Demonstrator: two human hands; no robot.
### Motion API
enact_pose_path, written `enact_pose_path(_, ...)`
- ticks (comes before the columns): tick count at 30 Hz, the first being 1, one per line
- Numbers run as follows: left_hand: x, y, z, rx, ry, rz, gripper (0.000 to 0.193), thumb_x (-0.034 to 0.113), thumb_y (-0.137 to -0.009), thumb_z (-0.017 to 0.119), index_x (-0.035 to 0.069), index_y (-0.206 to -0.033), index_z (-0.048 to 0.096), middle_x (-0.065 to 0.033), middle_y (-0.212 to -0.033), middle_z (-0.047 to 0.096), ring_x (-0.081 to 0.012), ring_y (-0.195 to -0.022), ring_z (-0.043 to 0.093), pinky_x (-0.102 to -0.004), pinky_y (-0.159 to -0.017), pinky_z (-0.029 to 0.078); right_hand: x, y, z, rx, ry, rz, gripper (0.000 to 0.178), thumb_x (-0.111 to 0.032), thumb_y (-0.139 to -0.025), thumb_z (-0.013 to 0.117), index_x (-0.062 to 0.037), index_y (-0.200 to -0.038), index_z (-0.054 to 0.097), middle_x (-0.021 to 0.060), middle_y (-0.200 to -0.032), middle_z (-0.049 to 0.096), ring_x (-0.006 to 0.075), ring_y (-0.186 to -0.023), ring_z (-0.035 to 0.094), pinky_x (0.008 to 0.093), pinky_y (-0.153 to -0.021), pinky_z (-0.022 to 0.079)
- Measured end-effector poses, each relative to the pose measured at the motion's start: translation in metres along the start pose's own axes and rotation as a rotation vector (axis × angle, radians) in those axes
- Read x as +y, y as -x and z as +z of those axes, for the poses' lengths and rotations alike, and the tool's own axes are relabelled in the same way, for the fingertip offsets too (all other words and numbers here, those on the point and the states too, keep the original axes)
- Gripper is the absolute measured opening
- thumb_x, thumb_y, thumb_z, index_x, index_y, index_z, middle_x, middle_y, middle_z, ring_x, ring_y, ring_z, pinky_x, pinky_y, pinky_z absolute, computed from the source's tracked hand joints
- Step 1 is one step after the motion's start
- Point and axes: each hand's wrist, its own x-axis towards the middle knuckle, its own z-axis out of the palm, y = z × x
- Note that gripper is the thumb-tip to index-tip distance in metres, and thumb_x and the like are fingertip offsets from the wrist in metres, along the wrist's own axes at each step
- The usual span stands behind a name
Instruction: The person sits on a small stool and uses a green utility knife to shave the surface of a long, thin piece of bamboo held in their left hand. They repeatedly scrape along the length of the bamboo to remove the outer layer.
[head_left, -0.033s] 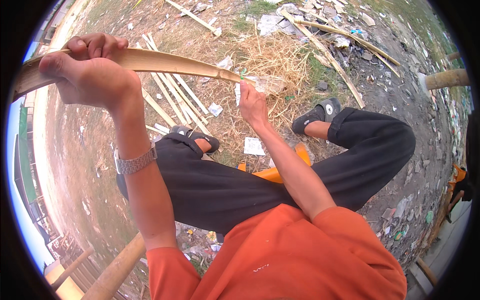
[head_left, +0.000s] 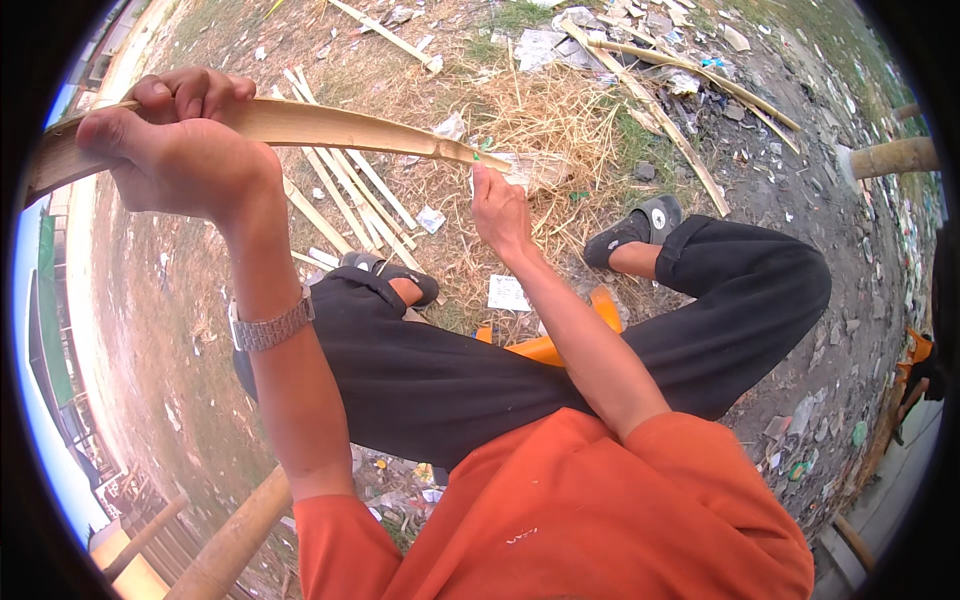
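Note:
A long split bamboo strip [head_left: 330, 125] runs from the upper left toward the middle, its wider end nearest me. My left hand [head_left: 185, 140] is raised and closed around that wide end, palm side toward me. My right hand [head_left: 500, 208] is closed at the strip's far, narrow end, just past a node. A small bit of green [head_left: 478, 157] shows at its fingertips. What the right fingers grip is mostly hidden by the hand.
Several thin bamboo strips [head_left: 355, 190] lie on the ground beyond my left foot. Pale shavings [head_left: 540, 120] heap up ahead, with longer bamboo pieces [head_left: 650, 110] to the right. An orange object [head_left: 540, 350] lies between my legs. Bamboo poles [head_left: 235, 540] stand at lower left.
My right hand has shifted slightly left along the strip's end, and the green bit with it. The left hand stays nearly in place.

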Motion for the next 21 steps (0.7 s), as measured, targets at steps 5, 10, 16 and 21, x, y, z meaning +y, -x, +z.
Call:
enact_pose_path(5,-0.001,-0.003,-0.006,0.007,-0.039,-0.056,0.043,0.049,-0.099,0.022,0.014,-0.075,0.029,-0.0004,-0.056,0.027,-0.0134,-0.047,0.028,-0.0349,-0.051,0.036,0.02,-0.004,0.01,0.022,0.056,0.055,0.06,-0.043,-0.097,0.027,0.005,-0.092,0.063,0.0346,-0.086,0.061,0.0485,-0.085,0.06,0.0535,-0.079,0.046)
enact_pose_path(10,-0.004,-0.003,0.002,0.004,-0.104,0.095,0.042,0.041,-0.097,0.028,0.007,-0.073,0.033,-0.0073,-0.06,0.035,-0.0159,-0.049,0.034,-0.0324,-0.048,0.039,0.023,-0.009,0.017,0.073,0.118,0.072,0.061,-0.044,-0.097,0.027,0.0051,-0.094,0.062,0.0332,-0.087,0.062,0.0472,-0.085,0.061,0.0531,-0.079,0.047)
enact_pose_path(16,-0.002,0.0,0.0,0.044,-0.102,0.046,0.041,0.041,-0.096,0.029,0.007,-0.073,0.034,-0.0074,-0.058,0.035,-0.0156,-0.049,0.034,-0.0327,-0.049,0.039,0.039,-0.015,0.023,0.05,0.118,0.08,0.06,-0.044,-0.097,0.027,0.0048,-0.094,0.062,0.0306,-0.083,0.063,0.0455,-0.081,0.062,0.0526,-0.077,0.048)
enact_pose_path(21,-0.004,-0.005,-0.006,0.071,-0.064,0.002,0.039,0.041,-0.093,0.033,0.008,-0.073,0.034,-0.0065,-0.057,0.035,-0.0157,-0.049,0.033,-0.0318,-0.05,0.038,0.03,-0.018,0.015,0.041,0.158,0.045,0.059,-0.044,-0.098,0.027,0.004,-0.092,0.062,0.0294,-0.08,0.063,0.0448,-0.079,0.063,0.052,-0.075,0.049)
